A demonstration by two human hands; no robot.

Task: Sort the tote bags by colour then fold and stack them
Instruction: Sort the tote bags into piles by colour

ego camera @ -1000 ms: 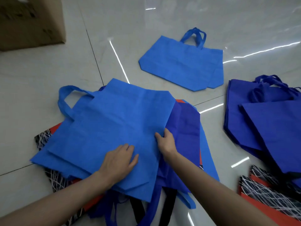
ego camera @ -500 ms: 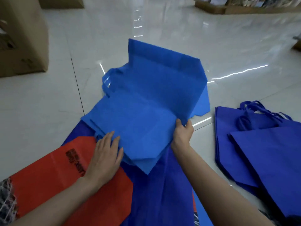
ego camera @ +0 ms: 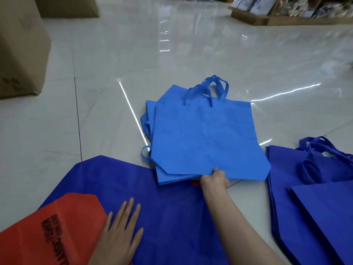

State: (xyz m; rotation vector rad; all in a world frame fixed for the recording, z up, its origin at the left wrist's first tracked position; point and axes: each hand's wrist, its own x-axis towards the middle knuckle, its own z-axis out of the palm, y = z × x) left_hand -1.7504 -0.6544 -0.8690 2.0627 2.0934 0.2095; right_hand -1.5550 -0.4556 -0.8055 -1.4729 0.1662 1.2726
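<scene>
A stack of light blue tote bags [ego camera: 204,138] lies flat on the floor in the middle, handles pointing away from me. My right hand [ego camera: 214,179] grips the near edge of that stack, thumb on top and fingers under it. Nearer to me lies a dark blue tote bag [ego camera: 172,203], and an orange bag with dark print [ego camera: 47,230] overlaps its left part. My left hand [ego camera: 120,236] rests flat with straight fingers where the orange bag meets the dark blue one. A pile of dark blue bags [ego camera: 309,199] lies at the right.
The floor is glossy pale tile [ego camera: 107,119] with bright light reflections. A large cardboard box [ego camera: 21,46] stands at the far left, another box [ego camera: 66,6] behind it. A low wooden display rack [ego camera: 286,12] sits at the far right.
My right hand has carried the light blue bags forward off the mixed pile and laid them on the light blue bag further out. My left hand stayed behind on the orange and dark blue bags.
</scene>
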